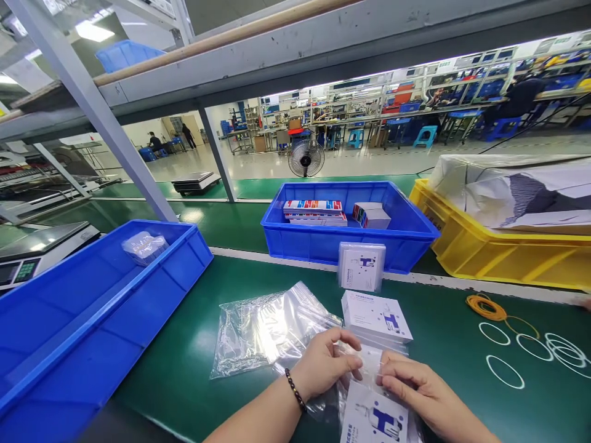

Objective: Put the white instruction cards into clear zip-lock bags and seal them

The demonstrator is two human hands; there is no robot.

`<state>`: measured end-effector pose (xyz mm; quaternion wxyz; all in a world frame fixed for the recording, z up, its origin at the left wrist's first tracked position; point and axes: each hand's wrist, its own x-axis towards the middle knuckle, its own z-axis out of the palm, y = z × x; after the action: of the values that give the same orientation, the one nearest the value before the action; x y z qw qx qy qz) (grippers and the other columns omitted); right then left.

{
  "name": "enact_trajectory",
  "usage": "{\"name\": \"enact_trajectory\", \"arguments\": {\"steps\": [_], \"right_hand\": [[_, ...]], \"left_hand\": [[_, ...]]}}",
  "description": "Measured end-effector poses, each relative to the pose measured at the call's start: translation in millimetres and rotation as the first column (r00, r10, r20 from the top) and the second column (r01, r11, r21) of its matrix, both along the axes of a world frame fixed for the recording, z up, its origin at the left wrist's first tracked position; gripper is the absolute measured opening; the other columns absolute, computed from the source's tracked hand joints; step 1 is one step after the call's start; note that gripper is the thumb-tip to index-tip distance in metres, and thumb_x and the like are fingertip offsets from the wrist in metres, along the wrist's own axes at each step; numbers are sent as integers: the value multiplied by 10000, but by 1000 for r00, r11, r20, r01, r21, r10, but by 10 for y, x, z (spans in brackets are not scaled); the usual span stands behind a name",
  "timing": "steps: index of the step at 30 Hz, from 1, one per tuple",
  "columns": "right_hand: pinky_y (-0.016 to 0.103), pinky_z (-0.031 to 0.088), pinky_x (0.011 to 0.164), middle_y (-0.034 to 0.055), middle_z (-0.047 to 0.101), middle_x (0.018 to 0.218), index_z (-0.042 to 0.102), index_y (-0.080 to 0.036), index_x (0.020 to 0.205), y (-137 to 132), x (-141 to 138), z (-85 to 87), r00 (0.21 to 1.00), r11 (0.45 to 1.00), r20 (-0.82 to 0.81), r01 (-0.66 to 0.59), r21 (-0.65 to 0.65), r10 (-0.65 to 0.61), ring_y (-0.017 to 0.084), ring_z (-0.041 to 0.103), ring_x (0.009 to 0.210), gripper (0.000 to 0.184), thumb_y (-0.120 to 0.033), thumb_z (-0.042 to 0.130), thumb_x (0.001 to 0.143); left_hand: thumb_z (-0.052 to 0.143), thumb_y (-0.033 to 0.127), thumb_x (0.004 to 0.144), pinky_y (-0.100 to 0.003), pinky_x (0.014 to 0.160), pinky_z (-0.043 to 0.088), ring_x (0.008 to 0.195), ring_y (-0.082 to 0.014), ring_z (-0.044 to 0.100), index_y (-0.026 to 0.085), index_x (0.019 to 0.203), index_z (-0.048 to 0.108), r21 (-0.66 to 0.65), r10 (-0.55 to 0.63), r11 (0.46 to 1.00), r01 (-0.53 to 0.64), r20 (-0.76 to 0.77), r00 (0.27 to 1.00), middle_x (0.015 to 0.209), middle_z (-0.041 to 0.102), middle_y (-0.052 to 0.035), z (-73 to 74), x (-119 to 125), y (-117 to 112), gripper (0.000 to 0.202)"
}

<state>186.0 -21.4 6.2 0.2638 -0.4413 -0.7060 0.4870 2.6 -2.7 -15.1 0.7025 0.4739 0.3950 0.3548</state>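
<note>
My left hand (325, 363), with a beaded bracelet at the wrist, pinches the left side of a clear plastic bag's upper end (367, 363). My right hand (410, 384) grips the right side of the same end. Just below the fingers, a white booklet (376, 415) with a purple drawing lies at the bag, its lower part cut off by the frame. Beyond my hands sits a stack of similar booklets (376, 314). A bagged booklet pack (361, 266) leans against the blue bin behind. Left of my hands lie flat, clear plastic bags (263, 326).
A blue bin (346, 240) with small printed boxes stands ahead. At left, another blue bin (152, 289) holds a bagged pack (145, 247). A yellow bin (517, 252) stands at right, near orange rubber bands (484, 307) and white rings (505, 372). A shelf beam (295, 49) crosses above.
</note>
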Motion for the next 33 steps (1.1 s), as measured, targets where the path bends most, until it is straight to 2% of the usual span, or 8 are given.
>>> {"name": "enact_trajectory", "arguments": {"steps": [3, 8, 11, 16, 23, 29, 31, 33], "right_hand": [[279, 485, 595, 34, 571, 701, 651, -208, 654, -13, 3, -17, 996, 995, -21, 86, -42, -87, 180, 556, 646, 397, -559, 494, 750], [303, 506, 635, 37, 610, 755, 612, -197, 1030, -35, -15, -118, 966, 953, -90, 218, -211, -241, 210, 592, 718, 520, -575, 564, 676], [281, 488, 579, 7, 570, 654, 629, -186, 896, -35, -50, -133, 965, 950, -59, 241, -198, -257, 181, 558, 624, 442, -550, 592, 647], [253, 431, 510, -14, 491, 553, 499, -196, 550, -37, -130, -59, 976, 976, 11, 220, -2, -220, 141, 468, 528, 330, -473, 500, 731], [236, 431, 501, -4, 532, 570, 540, -205, 579, -95, -206, -80, 978, 960, 61, 185, 210, -201, 145, 511, 537, 291, -389, 461, 790], [225, 444, 491, 8, 562, 597, 545, -211, 612, -111, -176, -52, 982, 926, 104, 113, 359, -160, 139, 545, 536, 292, -335, 417, 844], [225, 463, 509, 14, 579, 630, 570, -218, 669, -84, -114, -58, 981, 894, 102, 105, 436, -165, 143, 566, 568, 267, -310, 402, 856], [234, 480, 533, 26, 597, 680, 601, -229, 756, -43, -41, -102, 970, 829, 105, 127, 545, -218, 153, 585, 615, 244, -293, 390, 862]], "left_hand": [[742, 442, 467, -193, 388, 380, 447, -94, 504, 129, 742, 549, -98, 8, 995, -7, 5, 1000, 578, 546, 12, -37, 11, 10, 459], [664, 462, 537, -192, 375, 336, 373, -64, 420, 138, 566, 501, -39, 57, 997, -62, -99, 993, 442, 478, 39, -33, 21, -5, 364], [630, 395, 569, -179, 366, 293, 358, -51, 384, 145, 566, 494, 17, 78, 997, -77, -146, 986, 421, 436, 61, 7, 28, -22, 284], [614, 324, 586, -181, 379, 283, 370, -50, 377, 148, 570, 494, 24, 71, 997, -67, -209, 975, 460, 446, 58, 49, 49, -46, 214], [603, 206, 592, -199, 508, 349, 514, -78, 430, 130, 543, 541, 102, 45, 995, -22, -231, 972, 527, 493, 35, 16, 73, -91, 110], [620, 257, 640, -211, 567, 385, 619, -118, 502, 132, 644, 606, 248, -40, 961, 123, -313, 949, 642, 578, -2, 65, -17, -57, 126], [595, 290, 691, -220, 620, 397, 704, -139, 528, 147, 720, 615, 381, 34, 914, 139, -413, 910, 734, 606, -22, 112, -85, -8, 147], [495, 296, 777, -240, 641, 394, 718, -151, 533, 161, 764, 594, 469, 187, 873, 133, -575, 797, 754, 607, -33, 157, -153, 47, 168]]}}
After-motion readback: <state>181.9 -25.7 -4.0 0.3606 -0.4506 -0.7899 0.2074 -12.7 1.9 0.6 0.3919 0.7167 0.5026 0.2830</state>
